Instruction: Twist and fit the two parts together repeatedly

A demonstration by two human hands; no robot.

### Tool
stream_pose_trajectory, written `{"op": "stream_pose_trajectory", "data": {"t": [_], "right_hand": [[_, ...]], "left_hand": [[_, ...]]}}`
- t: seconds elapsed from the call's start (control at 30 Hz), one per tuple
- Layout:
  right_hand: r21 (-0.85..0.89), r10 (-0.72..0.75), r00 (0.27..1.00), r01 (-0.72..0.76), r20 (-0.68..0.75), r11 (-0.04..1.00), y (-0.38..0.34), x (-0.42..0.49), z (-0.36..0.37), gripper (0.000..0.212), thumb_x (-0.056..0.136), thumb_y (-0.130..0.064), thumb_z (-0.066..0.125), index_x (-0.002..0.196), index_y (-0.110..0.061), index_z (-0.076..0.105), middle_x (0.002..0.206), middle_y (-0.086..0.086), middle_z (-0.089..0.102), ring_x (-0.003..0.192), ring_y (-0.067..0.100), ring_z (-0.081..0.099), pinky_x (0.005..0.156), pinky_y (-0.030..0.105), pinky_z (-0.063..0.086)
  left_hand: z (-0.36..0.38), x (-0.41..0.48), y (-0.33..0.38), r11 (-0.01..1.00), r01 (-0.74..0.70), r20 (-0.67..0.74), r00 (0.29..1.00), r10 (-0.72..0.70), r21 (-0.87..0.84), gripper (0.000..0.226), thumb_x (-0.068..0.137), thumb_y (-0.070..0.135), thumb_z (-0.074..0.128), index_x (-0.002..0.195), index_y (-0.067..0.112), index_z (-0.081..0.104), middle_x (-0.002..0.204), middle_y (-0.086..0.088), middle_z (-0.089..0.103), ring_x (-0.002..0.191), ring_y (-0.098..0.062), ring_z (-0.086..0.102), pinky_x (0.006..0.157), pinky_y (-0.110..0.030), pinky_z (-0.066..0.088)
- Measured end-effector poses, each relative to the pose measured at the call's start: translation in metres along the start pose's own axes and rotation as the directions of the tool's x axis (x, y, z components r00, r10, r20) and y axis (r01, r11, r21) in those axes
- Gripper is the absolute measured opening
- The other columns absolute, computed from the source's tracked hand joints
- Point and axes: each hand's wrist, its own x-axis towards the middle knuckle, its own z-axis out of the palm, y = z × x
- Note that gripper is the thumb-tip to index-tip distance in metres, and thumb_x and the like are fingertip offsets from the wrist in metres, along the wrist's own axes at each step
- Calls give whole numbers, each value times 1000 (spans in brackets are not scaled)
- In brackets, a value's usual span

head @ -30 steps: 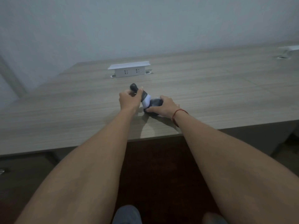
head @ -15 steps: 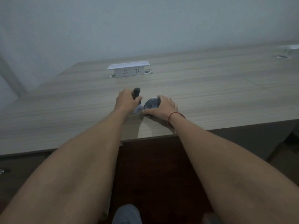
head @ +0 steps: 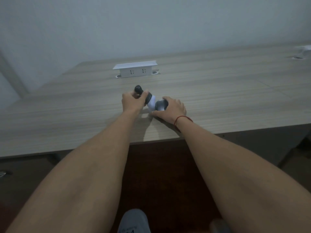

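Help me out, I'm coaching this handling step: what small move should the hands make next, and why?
Probably steady the base and let the left hand tilt the upper part a little more. The left hand grips the dark handle end of the black-and-white gadget, which leans away to the left, while the right hand holds its grey lower part against the table. What the gadget is cannot be told.

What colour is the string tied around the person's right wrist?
Red: the string loops the wrist just behind the right hand, clearest in the head view.
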Motion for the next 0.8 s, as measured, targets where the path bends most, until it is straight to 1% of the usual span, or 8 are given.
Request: {"op": "stream_pose_trajectory", "data": {"t": [0.07,0.13,0.2,0.3,0.4,0.6,0.73,0.8], "right_hand": [[29,2,1000,-1,-19,1000,1,0,2,85,68,-52,77,140,-25,42,134,5,53,124,27,47,106,42,38],[113,29,999,-26,-24,993,4,0,2,79,66,-46,81,133,-22,47,128,3,58,122,27,51,105,43,42],[183,50,999,-48,-5,982,7,-2,2,76,63,-44,83,127,-21,49,126,3,59,121,27,51,103,44,46],[70,-1,999,3,-34,998,7,-4,-2,72,68,-52,79,128,-24,51,126,1,60,120,25,53,106,43,40],[-70,-37,997,32,-72,997,5,-8,-8,67,73,-58,72,128,-26,52,125,1,63,117,24,55,105,41,33],[4,-5,991,5,-131,1000,8,-13,-4,59,71,-54,73,118,-22,57,114,1,67,110,22,58,106,40,33],[18,-20,991,22,-132,1000,7,-13,-4,54,72,-52,73,116,-23,59,111,0,67,108,22,58,101,39,38],[32,-16,991,21,-132,999,7,-14,-4,52,72,-50,73,113,-22,60,108,1,67,106,22,59,100,40,40]], "left_hand": [[1,-3,5,1000,-20,40,999,20,-8,38,79,31,75,104,3,71,101,-14,74,93,-25,71,88,-43,59],[1,-11,1,992,-73,112,992,62,100,35,82,29,73,105,4,70,103,-14,73,95,-25,70,89,-43,58],[-3,-15,-6,968,-130,101,989,110,216,30,83,28,72,101,4,71,99,-14,74,94,-27,70,90,-44,57],[-7,-14,-3,949,-168,35,986,165,266,32,86,29,69,103,2,71,101,-15,73,95,-26,68,89,-38,56],[-2,-15,15,968,-198,-29,978,205,157,35,87,31,69,103,1,72,102,-14,74,91,-21,67,87,-31,55],[5,-15,5,892,-233,130,972,197,386,33,89,28,66,104,-1,67,104,-19,70,97,-30,66,81,-33,51],[3,-14,18,954,-234,20,972,235,186,34,89,31,66,104,0,70,104,-15,72,95,-24,67,84,-28,52],[11,-18,14,951,-255,37,967,252,175,34,88,32,66,103,1,70,102,-14,73,94,-23,68,85,-30,54]]}}
